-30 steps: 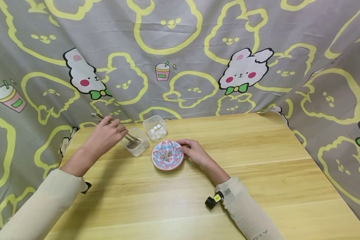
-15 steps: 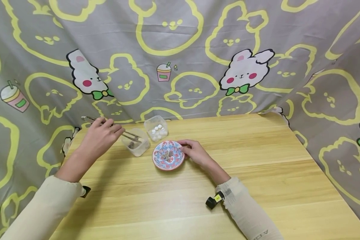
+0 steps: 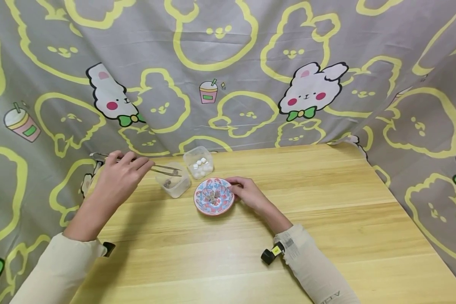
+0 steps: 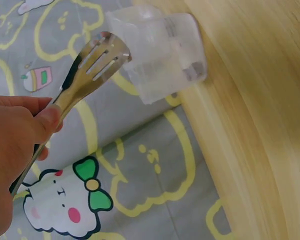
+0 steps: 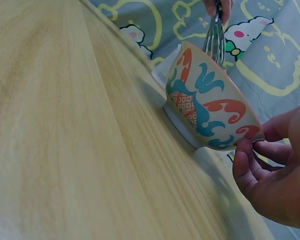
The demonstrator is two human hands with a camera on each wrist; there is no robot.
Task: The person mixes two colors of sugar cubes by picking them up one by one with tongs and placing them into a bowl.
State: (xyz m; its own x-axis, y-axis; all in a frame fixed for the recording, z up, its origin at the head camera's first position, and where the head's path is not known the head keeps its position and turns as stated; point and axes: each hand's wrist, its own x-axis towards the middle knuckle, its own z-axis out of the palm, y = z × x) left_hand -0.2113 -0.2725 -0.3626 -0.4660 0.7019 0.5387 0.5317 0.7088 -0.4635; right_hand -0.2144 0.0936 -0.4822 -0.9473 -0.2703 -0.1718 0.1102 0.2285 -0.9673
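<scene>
Left hand [image 3: 123,175]: fingers curled round metal tongs [image 4: 77,92], brown piece [image 3: 175,173] between tips.
Right hand [image 3: 248,193]: pinched the bowl [image 5: 205,107] by its rim.
Bowl: stood on the counter [image 3: 308,194] between the hands.
Clear tub [image 3: 180,189]: stood near the left hand.

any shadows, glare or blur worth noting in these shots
Head view: a soft shadow from the left arm across the table, pale glare near its middle; left wrist view: glints on the metal tongs, plastic containers hazy; right wrist view: shadow beside the bowl.

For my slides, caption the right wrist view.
Right hand gripping a patterned bowl on a wood-grain table; beyond it, left hand holding slotted tongs.
</scene>
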